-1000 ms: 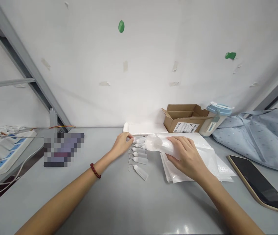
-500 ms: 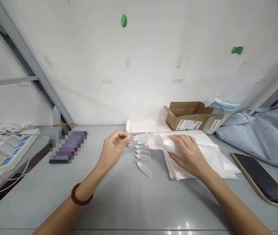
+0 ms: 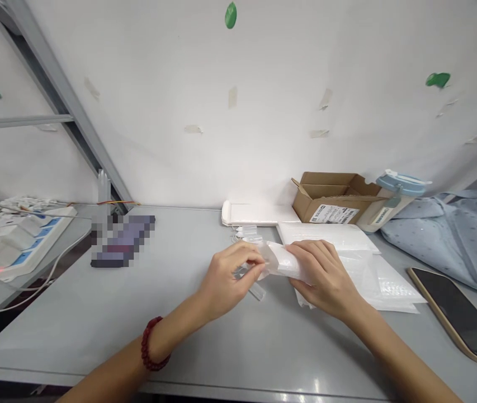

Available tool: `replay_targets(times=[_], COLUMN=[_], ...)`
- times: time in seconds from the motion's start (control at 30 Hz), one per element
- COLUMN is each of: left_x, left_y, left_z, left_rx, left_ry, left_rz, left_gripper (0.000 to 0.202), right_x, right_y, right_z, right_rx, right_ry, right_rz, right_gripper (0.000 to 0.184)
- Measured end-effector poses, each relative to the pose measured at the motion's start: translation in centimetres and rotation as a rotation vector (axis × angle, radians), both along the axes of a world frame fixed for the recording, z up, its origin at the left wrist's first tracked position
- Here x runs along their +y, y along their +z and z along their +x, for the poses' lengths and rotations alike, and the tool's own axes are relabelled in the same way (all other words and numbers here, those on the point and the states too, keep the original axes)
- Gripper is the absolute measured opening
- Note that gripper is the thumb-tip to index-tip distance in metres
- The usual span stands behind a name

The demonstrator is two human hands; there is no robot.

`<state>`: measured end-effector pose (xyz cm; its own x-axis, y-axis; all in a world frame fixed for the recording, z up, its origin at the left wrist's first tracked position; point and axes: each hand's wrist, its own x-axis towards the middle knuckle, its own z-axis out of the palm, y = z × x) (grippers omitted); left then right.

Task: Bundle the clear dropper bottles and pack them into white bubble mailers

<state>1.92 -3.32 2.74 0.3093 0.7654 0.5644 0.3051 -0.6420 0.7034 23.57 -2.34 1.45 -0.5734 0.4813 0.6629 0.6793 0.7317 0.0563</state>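
Note:
My right hand (image 3: 322,274) is wrapped round a small white bubble-wrap bag (image 3: 282,261), its mouth turned to the left. At that mouth my left hand (image 3: 232,274) is closed, thumb and forefinger pinched against the bag's edge. Whether a bottle is between those fingers or inside the bag, I cannot tell. Small clear plastic bottles with thin loops lie on the table behind and below my left hand; one bottle (image 3: 257,291) shows under the fingers, another bottle (image 3: 247,230) farther back. The hand hides the rest of the row.
More white bubble bags (image 3: 364,274) lie flat under and beyond my right hand. Behind them are a white flat box (image 3: 259,214), an open cardboard box (image 3: 334,204) and a blue-lidded cup (image 3: 393,201). A phone (image 3: 456,313) lies right; a power strip (image 3: 32,246) is left.
My left hand has moved right and nearer to me, from a bottle's loop to the bag's mouth. The bottle that was partly at the mouth is now hidden. My right hand keeps its grip.

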Motion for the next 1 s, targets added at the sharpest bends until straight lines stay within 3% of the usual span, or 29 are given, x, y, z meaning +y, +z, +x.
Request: replay_targets(times=[0.27,0.37,0.43,0.5,0.57,0.63,0.73,0.93,1.0], left_x=[-0.4,-0.2,0.1,0.3,0.2,-0.2,-1.1,-1.5,-1.4], left_y=[-0.6,-0.6,-0.4,0.2,0.9,1.5,2.2,2.1,2.0], left_z=[0.1,-0.3,-0.5,-0.7,-0.8,-0.8,-0.9,-1.3,-1.2], left_rx=[0.206,0.076,-0.03,-0.097,-0.139,-0.177,-0.248,-0.29,-0.288], left_ry=[-0.208,-0.051,0.125,0.171,0.039,-0.138,-0.247,-0.235,-0.256], left_rz=[0.19,0.282,0.193,-0.049,-0.32,-0.472,-0.486,-0.519,-0.537], left_gripper=[0.029,0.027,0.028,0.033,0.03,0.023,0.022,0.023,0.025], right_x=[-0.3,-0.2,-0.1,-0.2,-0.5,-1.0,-1.6,-0.6,-0.3], right_y=[0.1,0.1,0.2,0.2,0.3,0.5,0.9,1.5,1.6], right_z=[-0.4,-0.3,-0.2,-0.1,0.0,0.2,0.8,1.8,1.8], right_rx=[0.011,0.026,0.056,0.109,0.173,0.229,0.326,0.508,0.536], right_ry=[0.042,0.039,0.034,0.029,0.032,0.037,0.02,0.079,0.122], right_rz=[0.023,0.045,0.08,0.148,0.239,0.305,0.365,0.621,0.639], right_gripper=[0.047,0.047,0.048,0.049,0.049,0.048,0.046,0.056,0.056])
